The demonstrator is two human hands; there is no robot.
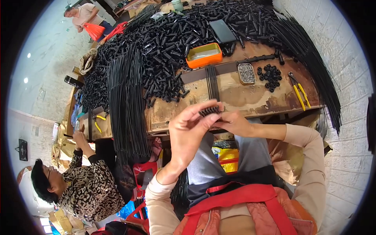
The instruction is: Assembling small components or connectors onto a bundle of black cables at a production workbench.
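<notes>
My left hand (pixel 187 131) is closed, thumb and fingers pinching a short row of small black ribbed pieces (pixel 209 111) above the table's near edge. Right beside it, my right hand (pixel 238 123) is closed at the near end of a bundle of thin black rods (pixel 212 81). The bundle lies across the wooden table (pixel 258 98), its far end resting on a dark flat strip (pixel 227 68). My fingers cover how the ribbed pieces meet the rods.
A heap of black tubular parts (pixel 164 43) covers the far table. Nearby are an orange tray (pixel 204 60), a phone (pixel 222 31), a tin of small metal bits (pixel 246 73), black rings (pixel 269 77) and yellow-handled pliers (pixel 299 94). Long rods (pixel 127 98) overhang at left. A co-worker (pixel 88 188) sits left.
</notes>
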